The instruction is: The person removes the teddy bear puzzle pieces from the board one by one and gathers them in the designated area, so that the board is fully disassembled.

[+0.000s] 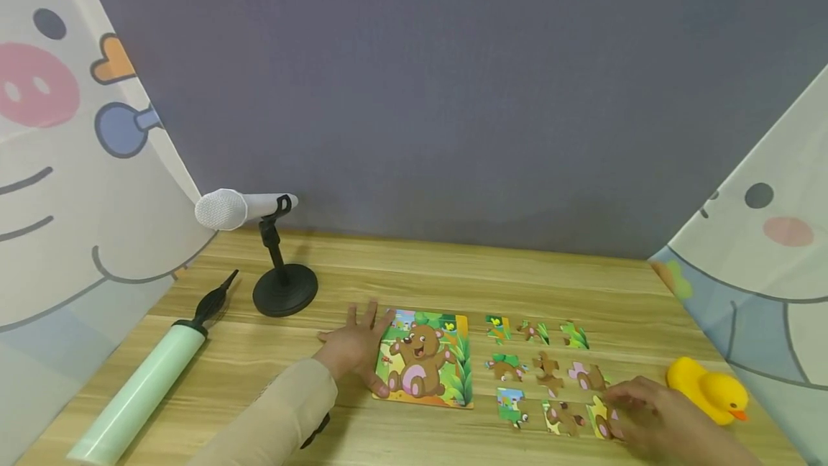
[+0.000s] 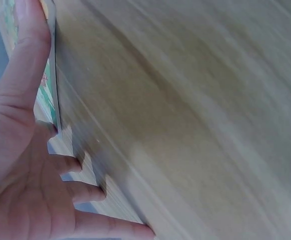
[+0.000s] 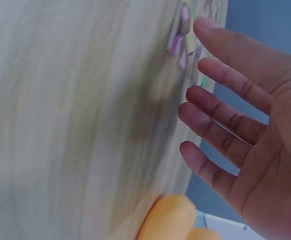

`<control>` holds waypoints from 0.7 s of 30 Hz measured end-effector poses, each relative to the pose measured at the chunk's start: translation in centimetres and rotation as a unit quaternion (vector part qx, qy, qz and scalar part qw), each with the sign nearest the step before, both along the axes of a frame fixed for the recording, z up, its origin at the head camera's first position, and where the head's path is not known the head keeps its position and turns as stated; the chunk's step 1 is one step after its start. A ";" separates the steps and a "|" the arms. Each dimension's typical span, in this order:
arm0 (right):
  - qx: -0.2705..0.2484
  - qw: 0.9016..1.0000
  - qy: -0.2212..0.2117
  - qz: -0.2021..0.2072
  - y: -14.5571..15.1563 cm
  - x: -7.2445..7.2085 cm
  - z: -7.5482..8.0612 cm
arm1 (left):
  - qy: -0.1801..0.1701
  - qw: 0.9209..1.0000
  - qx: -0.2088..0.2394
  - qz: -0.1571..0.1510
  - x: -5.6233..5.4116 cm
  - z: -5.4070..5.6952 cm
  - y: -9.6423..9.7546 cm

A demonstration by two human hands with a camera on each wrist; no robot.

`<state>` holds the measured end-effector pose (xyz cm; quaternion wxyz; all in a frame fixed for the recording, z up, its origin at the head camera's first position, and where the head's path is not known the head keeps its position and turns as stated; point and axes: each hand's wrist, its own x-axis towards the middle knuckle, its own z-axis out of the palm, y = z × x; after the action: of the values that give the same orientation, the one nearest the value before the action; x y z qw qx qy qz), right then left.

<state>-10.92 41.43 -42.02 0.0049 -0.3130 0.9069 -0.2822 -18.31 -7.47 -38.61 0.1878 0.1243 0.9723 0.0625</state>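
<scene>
A square bear puzzle board (image 1: 423, 362) lies flat on the wooden table. My left hand (image 1: 354, 351) rests at its left edge, fingers spread, with the thumb and a fingertip on the board's border. To the right of the board lie several loose jigsaw pieces (image 1: 546, 369) in three rows. My right hand (image 1: 653, 412) hovers beside the lower right jigsaw piece (image 1: 603, 419), its fingers loosely bent. In the right wrist view nothing sits between those fingers, and the jigsaw pieces (image 3: 183, 37) show just past the thumb tip.
A yellow rubber duck (image 1: 708, 388) stands right of my right hand. On the left are a white microphone (image 1: 223, 208) on a black stand (image 1: 284, 290) and a pale green hand pump (image 1: 145, 394). A grey panel (image 1: 427, 106) rises behind the table.
</scene>
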 end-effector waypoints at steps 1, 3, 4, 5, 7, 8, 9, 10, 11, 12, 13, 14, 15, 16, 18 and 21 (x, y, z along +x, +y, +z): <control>0.006 1.000 0.012 -0.008 -0.3 0.0 0.2 | 0.001 1.000 0.002 -0.001 0.0 0.0 -0.1; 0.024 0.999 0.018 -0.031 -0.9 -0.1 0.7 | -0.001 1.000 0.007 0.000 0.0 0.1 -0.2; 0.033 0.998 -0.005 -0.047 -1.1 -0.1 1.0 | -0.002 1.000 0.010 0.002 0.0 0.2 -0.2; 0.041 0.996 -0.032 -0.065 -1.5 -0.1 1.4 | -0.003 1.000 0.011 0.002 0.0 0.2 -0.2; 0.058 0.993 -0.057 -0.084 -2.1 -0.1 2.1 | -0.005 1.000 0.014 0.002 -0.1 0.3 -0.2; 0.066 0.992 -0.062 -0.086 -2.4 -0.2 2.3 | -0.007 1.000 0.015 0.003 -0.1 0.3 -0.2; 0.069 0.992 -0.059 -0.084 -2.6 -0.3 2.4 | -0.007 1.000 0.016 0.003 -0.1 0.3 -0.1; 0.070 0.993 -0.047 -0.081 -3.0 -0.3 2.5 | -0.007 1.000 0.017 0.003 -0.1 0.3 -0.1; 0.072 0.994 -0.037 -0.078 -3.2 -0.4 2.5 | -0.007 1.000 0.016 0.003 -0.1 0.4 -0.1; 0.074 0.994 -0.024 -0.073 -3.5 -0.4 2.6 | -0.008 1.000 0.015 0.003 -0.1 0.4 -0.1; 0.077 0.994 -0.017 -0.070 -3.7 -0.5 2.6 | -0.009 1.000 0.016 0.003 -0.1 0.4 -0.1; 0.079 0.994 -0.013 -0.068 -4.0 -0.6 2.7 | -0.010 1.000 0.018 0.004 -0.1 0.4 -0.1; 0.077 0.995 -0.011 -0.067 -4.2 -0.6 2.7 | -0.013 1.000 0.022 0.007 0.0 0.4 -0.1; 0.078 0.995 -0.014 -0.068 -4.5 -0.7 2.8 | -0.015 1.000 0.026 0.008 0.0 0.4 -0.1; 0.078 0.995 -0.015 -0.065 -4.9 -0.8 3.0 | -0.019 0.999 0.037 0.010 0.1 0.4 -0.1; 0.074 0.995 -0.017 -0.063 -5.3 -1.0 3.2 | -0.025 0.998 0.050 0.013 0.3 0.5 -0.1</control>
<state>-11.89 36.11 -38.83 0.0253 -0.2490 0.9429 -0.2196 -18.05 -7.52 -38.12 0.2044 0.1193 0.9646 0.1166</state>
